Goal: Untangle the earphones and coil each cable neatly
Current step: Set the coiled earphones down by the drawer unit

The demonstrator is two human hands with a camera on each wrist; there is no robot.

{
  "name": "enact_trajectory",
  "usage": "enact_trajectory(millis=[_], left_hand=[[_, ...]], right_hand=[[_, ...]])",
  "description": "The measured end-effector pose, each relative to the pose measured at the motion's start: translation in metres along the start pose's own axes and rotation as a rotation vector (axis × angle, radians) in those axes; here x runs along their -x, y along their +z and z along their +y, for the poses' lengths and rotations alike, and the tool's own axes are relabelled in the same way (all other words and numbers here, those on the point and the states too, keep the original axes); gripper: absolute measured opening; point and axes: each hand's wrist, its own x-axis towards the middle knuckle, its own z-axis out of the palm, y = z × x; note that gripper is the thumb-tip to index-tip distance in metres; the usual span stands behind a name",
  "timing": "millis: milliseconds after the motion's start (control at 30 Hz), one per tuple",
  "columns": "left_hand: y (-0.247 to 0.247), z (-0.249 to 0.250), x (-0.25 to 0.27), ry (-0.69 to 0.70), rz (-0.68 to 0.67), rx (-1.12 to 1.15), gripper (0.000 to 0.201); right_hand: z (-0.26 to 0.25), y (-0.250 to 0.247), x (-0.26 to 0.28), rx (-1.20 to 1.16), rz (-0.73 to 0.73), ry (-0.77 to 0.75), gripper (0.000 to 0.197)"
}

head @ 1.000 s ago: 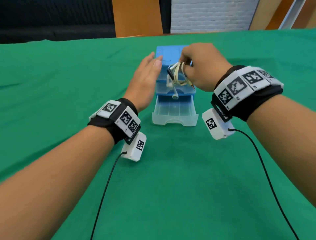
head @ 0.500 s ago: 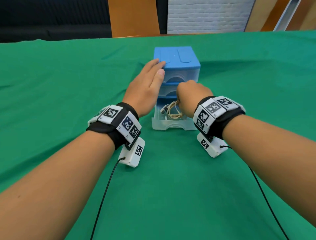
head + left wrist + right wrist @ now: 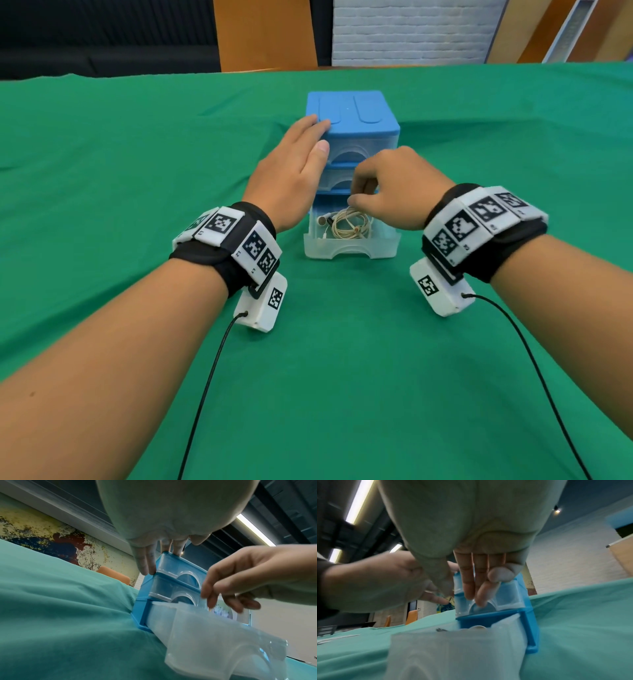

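A coiled bundle of beige and white earphones [image 3: 349,224] lies in the pulled-out clear bottom drawer [image 3: 352,250] of a small blue drawer unit [image 3: 359,113]. My right hand [image 3: 363,197] hovers just above the bundle with loosely bent fingers and holds nothing; in the left wrist view its fingers [image 3: 223,599] hang free over the drawer [image 3: 214,635]. My left hand [image 3: 308,147] lies flat with straight fingers against the unit's top left corner [image 3: 164,555]. In the right wrist view an earbud [image 3: 477,627] peeks over the drawer's wall [image 3: 453,649].
The unit stands mid-table on a green cloth [image 3: 342,377]. Its two upper drawers [image 3: 356,156] are closed. Black sensor cables [image 3: 205,394] trail from both wrists toward the near edge. Wooden panels and a brick wall stand beyond the far edge.
My right hand brought the earphone bundle down from in front of the unit into the bottom drawer, let go of it and now sits slightly above it. The left hand stayed on the unit.
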Motion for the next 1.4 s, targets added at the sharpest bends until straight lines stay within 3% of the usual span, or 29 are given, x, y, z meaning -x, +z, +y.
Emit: enact_trajectory(millis=[67, 167, 267, 333, 733, 900, 1000, 1200, 1400], left_hand=[[0.0, 0.0, -0.001, 0.01, 0.01, -0.009, 0.052], [0.001, 0.0, -0.003, 0.02, 0.02, -0.024, 0.053], [0.002, 0.001, -0.003, 0.036, 0.026, -0.041, 0.053], [0.001, 0.001, -0.004, 0.04, 0.03, -0.051, 0.052], [-0.001, 0.0, -0.006, 0.058, 0.007, -0.162, 0.047], [-0.009, 0.005, -0.018, 0.008, 0.01, -0.203, 0.049], [-0.009, 0.007, -0.026, 0.016, -0.028, -0.279, 0.051], [0.002, 0.004, -0.027, 0.06, -0.029, -0.25, 0.049], [0.002, 0.005, -0.027, 0.096, -0.029, -0.381, 0.05]], right_hand=[[0.0, -0.005, 0.014, -0.031, 0.041, -0.093, 0.033], [0.0, -0.007, 0.032, 0.067, 0.13, -0.183, 0.08], [0.008, -0.002, 0.036, 0.271, 0.038, -0.145, 0.132], [0.014, 0.003, 0.032, 0.347, -0.014, -0.096, 0.146], [0.019, 0.02, -0.019, 0.39, 0.186, -0.009, 0.136], [0.025, 0.012, -0.023, 0.212, 0.196, -0.012, 0.133], [0.028, 0.011, -0.024, 0.243, 0.198, -0.018, 0.134], [0.029, 0.018, -0.026, 0.385, 0.269, -0.04, 0.111], [0.027, 0.019, -0.032, 0.355, 0.287, -0.047, 0.107]])
